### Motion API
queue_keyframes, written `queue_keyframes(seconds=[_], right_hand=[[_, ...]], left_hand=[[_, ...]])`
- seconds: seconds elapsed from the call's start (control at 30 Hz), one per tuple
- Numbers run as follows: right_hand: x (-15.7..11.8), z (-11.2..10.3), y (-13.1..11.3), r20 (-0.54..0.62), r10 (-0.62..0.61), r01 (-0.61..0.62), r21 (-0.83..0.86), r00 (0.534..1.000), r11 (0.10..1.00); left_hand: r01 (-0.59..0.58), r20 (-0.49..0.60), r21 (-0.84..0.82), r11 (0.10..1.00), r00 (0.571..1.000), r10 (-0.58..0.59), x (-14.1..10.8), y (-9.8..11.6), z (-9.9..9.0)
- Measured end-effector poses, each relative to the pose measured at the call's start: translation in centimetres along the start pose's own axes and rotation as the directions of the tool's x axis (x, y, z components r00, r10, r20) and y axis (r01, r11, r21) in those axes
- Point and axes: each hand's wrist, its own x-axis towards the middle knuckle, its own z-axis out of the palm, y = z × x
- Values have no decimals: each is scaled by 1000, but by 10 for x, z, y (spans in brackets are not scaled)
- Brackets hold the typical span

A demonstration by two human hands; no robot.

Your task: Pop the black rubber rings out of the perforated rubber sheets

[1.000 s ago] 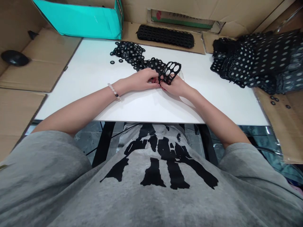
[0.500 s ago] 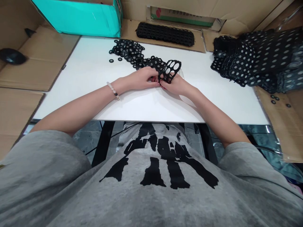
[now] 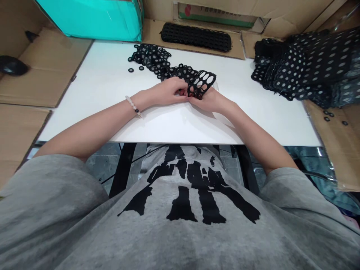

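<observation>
So the right hand (image 3: 212,100) had its grip closed on a black holed strip (image 3: 204,81), thumb low in front, with the strip's free end sticking up, tilted, above the hand. The left hand (image 3: 172,92) met it there, fingers curled in tight by the strip's lower edge. Can't tell what, if anything, those fingers had pinched, since they hid it themselves.

Progress-wise, the raised end was see-through, just open holes. The bit down at the fingers was covered, so no telling what was left there. A fair heap of black rings (image 3: 150,56) already lay loose right behind the hands. The dotted sheets (image 3: 295,67) piled off to the right had pale dots all over, so probably plenty left overall.

Pose: thumbs practically together, both forearms angled inward over the white surface (image 3: 267,116), the left wrist wearing a bracelet (image 3: 132,104) and bent slightly down.

Farther out, a dark openwork bundle (image 3: 195,36) lay along the back on cardboard, with a teal box (image 3: 98,18) to its left.
</observation>
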Motion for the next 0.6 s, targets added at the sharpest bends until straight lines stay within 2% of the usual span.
queue_keyframes(seconds=[0.17, 0.37, 0.6], right_hand=[[-1, 1, -1, -2, -15, 15, 6, 1000, 1000], [-1, -1, 1, 16, -27, 27, -11, 999, 1000], [-2, -1, -2, 36, -22, 23, -29, 999, 999]], left_hand=[[-21, -12, -8, 1000, 1000, 21, 0, -3, 1], [-15, 25, -5, 1000, 1000, 15, 2, -5, 1], [16, 91, 23, 1000, 996, -18, 2, 8, -5]])
